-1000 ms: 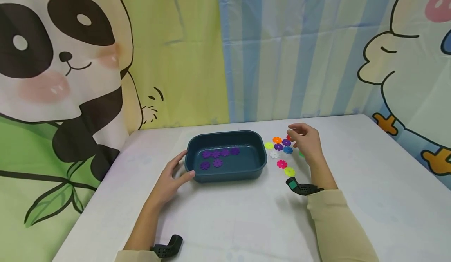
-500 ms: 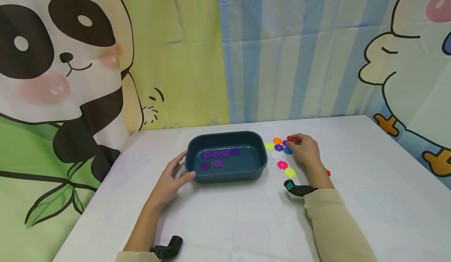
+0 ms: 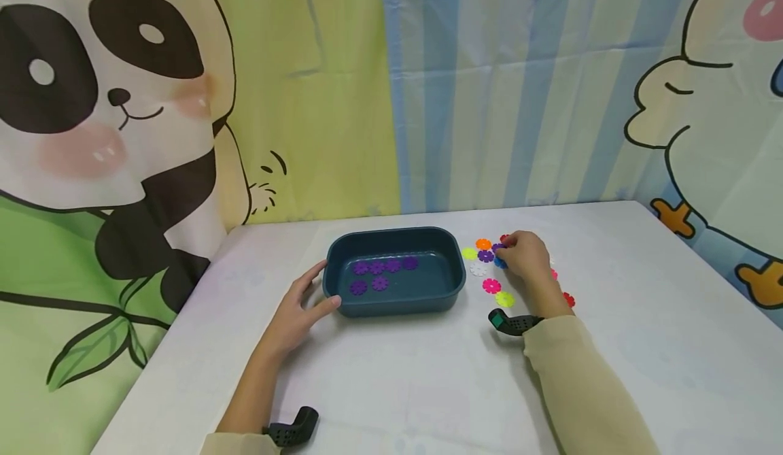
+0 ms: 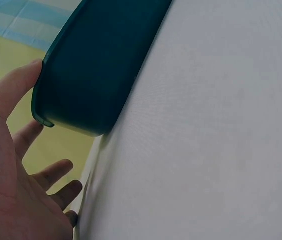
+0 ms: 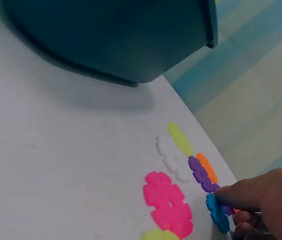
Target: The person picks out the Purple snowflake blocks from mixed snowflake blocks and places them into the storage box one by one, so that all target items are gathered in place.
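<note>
A dark teal plastic basin (image 3: pixel 394 305) stands on the table, with several purple flower-shaped discs (image 3: pixel 393 265) lying flat inside. At its left end my left hand (image 3: pixel 292 319) rests thumb and index finger against the rim, the other fingers spread loosely in the left wrist view. My right hand (image 3: pixel 527 256) is bent down over loose flower discs right of the basin. Its thumb and curled fingers meet at a purple disc (image 5: pixel 226 210), largely covered by them. Right beside the thumb is a blue disc (image 5: pixel 217 213). Another purple disc (image 5: pixel 200 172) lies next to these.
Around the right hand lie an orange disc (image 3: pixel 483 244), a white disc (image 3: pixel 478 271), pink (image 3: pixel 492 285) and yellow (image 3: pixel 504 299) discs, and a red disc (image 3: pixel 569 299) beyond the wrist. Printed curtains hang behind the white table (image 3: pixel 404 380).
My right hand has come down from above the loose discs, nearer to me, onto the purple and blue ones. My left hand and the basin have stayed in place.
</note>
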The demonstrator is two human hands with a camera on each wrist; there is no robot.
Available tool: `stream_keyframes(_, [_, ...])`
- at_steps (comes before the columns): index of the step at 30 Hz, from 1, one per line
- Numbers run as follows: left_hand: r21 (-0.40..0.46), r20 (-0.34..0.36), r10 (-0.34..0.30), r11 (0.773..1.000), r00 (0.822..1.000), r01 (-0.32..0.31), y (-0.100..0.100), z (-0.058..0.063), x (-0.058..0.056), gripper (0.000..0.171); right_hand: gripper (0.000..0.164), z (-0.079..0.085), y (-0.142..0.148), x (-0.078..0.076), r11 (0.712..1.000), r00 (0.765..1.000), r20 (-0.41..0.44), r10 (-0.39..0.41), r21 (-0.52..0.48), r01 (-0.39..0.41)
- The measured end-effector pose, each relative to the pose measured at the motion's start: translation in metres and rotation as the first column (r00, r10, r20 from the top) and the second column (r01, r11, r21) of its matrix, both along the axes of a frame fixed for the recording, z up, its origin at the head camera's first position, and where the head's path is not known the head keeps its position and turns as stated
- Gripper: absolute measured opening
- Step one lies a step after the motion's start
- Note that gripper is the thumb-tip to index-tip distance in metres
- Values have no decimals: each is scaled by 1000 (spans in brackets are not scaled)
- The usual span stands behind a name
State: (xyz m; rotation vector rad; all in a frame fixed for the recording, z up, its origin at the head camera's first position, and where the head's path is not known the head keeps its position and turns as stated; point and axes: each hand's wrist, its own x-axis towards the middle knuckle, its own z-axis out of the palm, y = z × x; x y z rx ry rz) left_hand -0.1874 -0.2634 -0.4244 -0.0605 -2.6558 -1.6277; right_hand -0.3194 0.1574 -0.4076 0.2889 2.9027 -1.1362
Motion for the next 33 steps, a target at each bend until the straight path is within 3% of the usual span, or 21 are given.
stream_keyframes(14, [5,2,1,1000,1000,-1,-1,0,1,77,36,12,-2,-2,1000,997,67,23,-4,-23])
stream_keyframes(22, [6,-3,-4,1000,1000,4,0,0,0,77,37,9,-1,0,1000,1000,-12,24,-16,-25])
stream_keyframes(27, [11,1,-5,1000,1000,5,0,0,0,77,38,10,1,5,990,999,-45,-1,-142,-6])
stream_keyframes(33, [6,5,-1,1000,1000,1,0,0,0,77,44,22,1,12,926,999,-33,-26,-377,11])
